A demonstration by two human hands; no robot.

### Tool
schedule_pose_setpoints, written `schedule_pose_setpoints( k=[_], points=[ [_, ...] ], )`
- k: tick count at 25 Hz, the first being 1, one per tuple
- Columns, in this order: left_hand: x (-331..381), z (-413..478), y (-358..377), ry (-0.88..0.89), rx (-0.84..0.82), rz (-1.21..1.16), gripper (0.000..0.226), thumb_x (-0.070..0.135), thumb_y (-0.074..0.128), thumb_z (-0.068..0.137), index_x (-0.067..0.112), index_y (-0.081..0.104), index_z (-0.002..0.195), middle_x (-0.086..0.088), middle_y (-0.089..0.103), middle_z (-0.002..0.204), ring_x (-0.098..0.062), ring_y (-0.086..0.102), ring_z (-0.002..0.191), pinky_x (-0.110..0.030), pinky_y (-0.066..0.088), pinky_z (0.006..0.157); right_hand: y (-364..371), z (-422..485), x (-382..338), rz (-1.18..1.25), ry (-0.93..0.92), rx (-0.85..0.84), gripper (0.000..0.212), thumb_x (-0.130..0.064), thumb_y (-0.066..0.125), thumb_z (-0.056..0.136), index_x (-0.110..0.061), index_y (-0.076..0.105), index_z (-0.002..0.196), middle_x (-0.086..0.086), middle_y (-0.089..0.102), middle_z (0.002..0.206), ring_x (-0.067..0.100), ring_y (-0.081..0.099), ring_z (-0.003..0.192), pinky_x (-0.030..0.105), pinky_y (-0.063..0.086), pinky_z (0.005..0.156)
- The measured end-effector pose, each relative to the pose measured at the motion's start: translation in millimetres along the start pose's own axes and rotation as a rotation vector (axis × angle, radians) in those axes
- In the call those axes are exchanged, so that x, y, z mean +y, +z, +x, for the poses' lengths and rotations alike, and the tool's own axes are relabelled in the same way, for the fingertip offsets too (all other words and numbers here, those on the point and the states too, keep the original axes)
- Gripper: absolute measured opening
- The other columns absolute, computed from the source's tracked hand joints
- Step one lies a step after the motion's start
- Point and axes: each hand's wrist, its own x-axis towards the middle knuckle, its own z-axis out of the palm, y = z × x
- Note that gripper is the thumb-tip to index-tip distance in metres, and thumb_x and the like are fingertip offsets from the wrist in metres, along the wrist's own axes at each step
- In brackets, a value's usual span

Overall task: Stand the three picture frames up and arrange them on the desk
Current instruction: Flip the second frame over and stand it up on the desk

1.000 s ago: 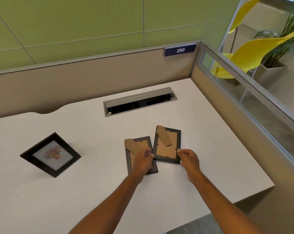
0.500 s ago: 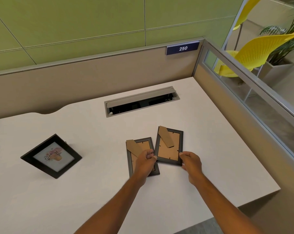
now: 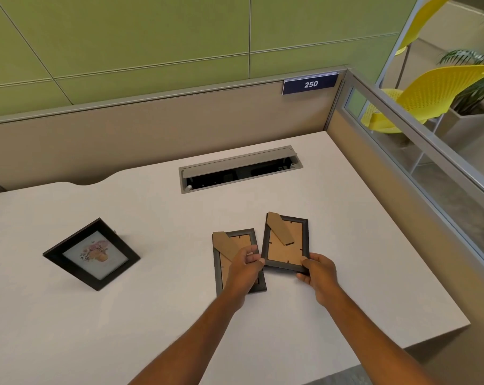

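Note:
A black picture frame with a flower print [image 3: 92, 254] stands propped up on the left of the white desk [image 3: 360, 245]. Two more dark frames lie face down near the middle, brown backing and cardboard stands showing. My left hand [image 3: 245, 268] lies over the left face-down frame [image 3: 229, 257] and pinches the lower left corner of the right face-down frame [image 3: 286, 244]. My right hand [image 3: 317, 270] grips that same frame at its lower right corner.
A grey cable tray with its lid open [image 3: 239, 169] is sunk into the desk behind the frames. Beige partition walls [image 3: 152, 134] close the back and right sides. The desk's front right corner lies close to my right arm.
Both hands have closed in on the right face-down frame and taken hold of its lower corners. The frames themselves have hardly moved.

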Motion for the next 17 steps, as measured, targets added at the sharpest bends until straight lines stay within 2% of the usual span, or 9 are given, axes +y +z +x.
schedule_pose_setpoints(
  k=[4,7,12,15,17],
  points=[
    [7,1,-6,0.029,0.0,-0.015,0.041,0.006,0.059,0.105,0.034,0.069,0.133,0.008,0.076,0.128,-0.012,0.072,0.116,-0.027,0.06,0.084,-7,-5,-11,0.071,-0.012,-0.044,0.037,-0.007,0.074,0.101,-0.004,0.064,0.137,0.022,0.068,0.128,0.034,0.074,0.096,0.043,0.067,0.082],
    [18,2,-6,0.064,-0.01,-0.019,0.046,0.0,0.055,0.106,0.036,0.072,0.13,0.01,0.076,0.129,-0.012,0.072,0.12,-0.028,0.061,0.087,-12,-13,-27,0.129,-0.007,-0.071,0.03,-0.008,0.075,0.1,-0.003,0.067,0.129,0.024,0.069,0.124,0.035,0.074,0.096,0.039,0.066,0.076],
    [31,6,-7,0.236,0.006,0.021,0.049,-0.003,0.061,0.104,0.031,0.074,0.137,0.011,0.074,0.136,-0.014,0.067,0.134,-0.037,0.06,0.108,-15,-35,-58,0.204,-0.001,-0.147,0.025,-0.005,0.078,0.097,0.001,0.07,0.12,0.027,0.073,0.12,0.042,0.077,0.105,0.036,0.067,0.069],
    [40,7,-10,0.318,0.042,0.044,0.048,-0.002,0.071,0.1,0.029,0.075,0.136,0.008,0.069,0.144,-0.02,0.064,0.138,-0.046,0.06,0.11,-17,-49,-74,0.216,-0.019,-0.207,0.026,-0.004,0.079,0.095,0.005,0.072,0.118,0.028,0.077,0.117,0.043,0.08,0.101,0.031,0.066,0.062],
    [44,7,-13,0.415,0.098,0.171,0.048,-0.005,0.068,0.1,0.029,0.079,0.132,0.005,0.065,0.148,-0.023,0.059,0.141,-0.051,0.061,0.107,-17,-59,-80,0.224,-0.018,-0.245,0.026,-0.003,0.079,0.095,0.007,0.072,0.117,0.028,0.079,0.113,0.041,0.083,0.093,0.029,0.066,0.059]
  ],
)
